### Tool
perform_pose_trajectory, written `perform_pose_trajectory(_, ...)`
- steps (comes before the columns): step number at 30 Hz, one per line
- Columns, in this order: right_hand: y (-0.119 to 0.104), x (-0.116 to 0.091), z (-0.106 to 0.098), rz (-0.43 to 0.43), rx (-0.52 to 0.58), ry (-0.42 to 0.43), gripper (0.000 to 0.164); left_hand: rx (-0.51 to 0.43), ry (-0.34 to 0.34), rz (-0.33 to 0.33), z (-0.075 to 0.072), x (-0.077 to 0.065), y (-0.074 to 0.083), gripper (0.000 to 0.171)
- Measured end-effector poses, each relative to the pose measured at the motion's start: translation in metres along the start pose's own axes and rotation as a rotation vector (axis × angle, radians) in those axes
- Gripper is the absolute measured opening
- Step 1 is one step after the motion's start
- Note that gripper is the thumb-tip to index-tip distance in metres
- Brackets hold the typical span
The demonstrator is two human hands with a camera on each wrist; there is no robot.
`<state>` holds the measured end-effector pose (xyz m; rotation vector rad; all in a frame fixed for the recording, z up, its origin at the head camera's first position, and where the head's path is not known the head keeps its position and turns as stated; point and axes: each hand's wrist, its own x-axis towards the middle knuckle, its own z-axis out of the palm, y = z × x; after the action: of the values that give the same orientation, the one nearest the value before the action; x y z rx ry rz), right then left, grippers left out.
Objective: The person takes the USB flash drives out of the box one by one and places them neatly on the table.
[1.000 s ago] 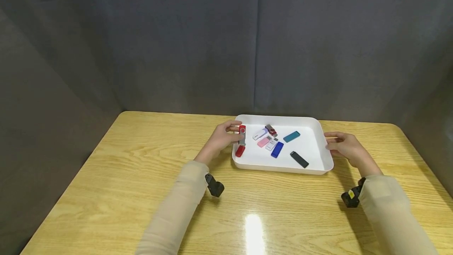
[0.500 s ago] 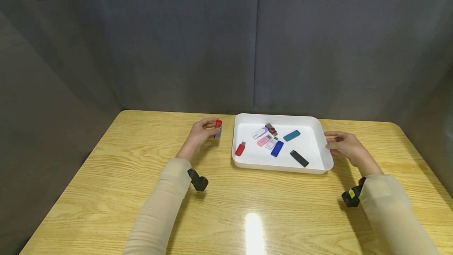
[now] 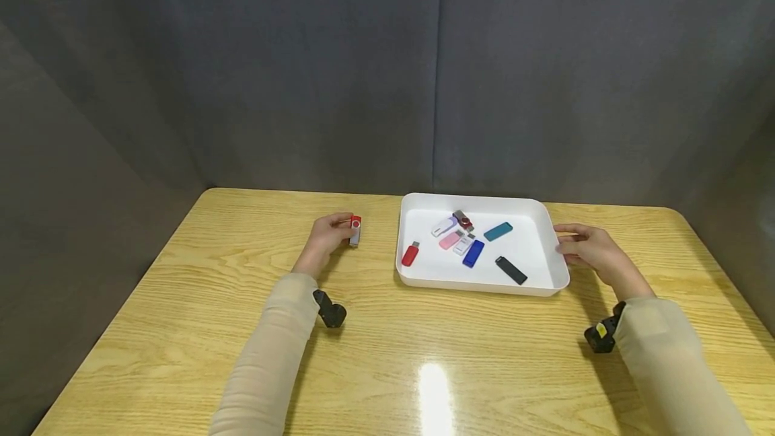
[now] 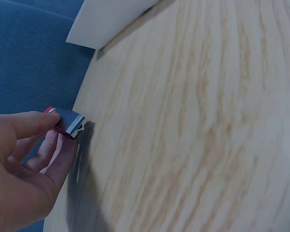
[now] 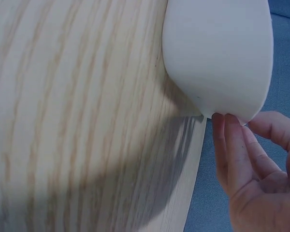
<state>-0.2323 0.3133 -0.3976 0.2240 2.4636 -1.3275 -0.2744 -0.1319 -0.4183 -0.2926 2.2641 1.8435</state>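
1 stick (image 3: 356, 225): silver clip, red body, pinched in my left hand (image 3: 325, 235), over the table (image 3: 375, 355), left of the tray (image 3: 436, 273) and well apart from it.
Left grip: narrow, thumb on the clip, fingers on the other side.
Stick and table: near; whether they touch, I cannot tell.
Right hand (image 3: 595, 251): holding the tray's right edge, fingertips on the outer wall, thumb by the rim.
Tray contents: 8 other sticks (image 3: 473, 253); red stick (image 3: 410, 255) near the left wall, black stick (image 3: 511, 270) toward the front right corner, 6 between.
Pinch, best practice: firm yet gentle; a hard thumb may swing the clip on its pivot.
Left wrist, best practice: low and level, so the stick need not drop; fingers to loosen only with its weight on the table.
Tray, best practice: steadied without a push, since a slide could shift all 8.
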Motion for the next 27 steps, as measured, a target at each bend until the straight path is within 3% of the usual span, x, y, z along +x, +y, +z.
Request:
perform_pose_trajectory(4,0.002,0.001,0.0,-0.005,0.013,-0.007,0.059,0.028,-0.008,-0.01,0.002,0.001,-0.002,0.048)
perform_pose_trajectory(10,0.002,0.001,0.001,-0.009,0.022,-0.008,0.06,-0.002,-0.019,0.003,0.009,0.001,0.0,0.047)
perform_pose_trajectory(19,0.002,0.0,0.001,-0.012,0.016,-0.011,0.06,0.018,0.029,0.054,0.018,0.004,-0.003,0.043)
perform_pose_trajectory(27,0.003,0.0,0.001,-0.017,0.012,-0.012,0.06,-0.006,0.047,0.059,0.019,0.005,-0.005,0.041)
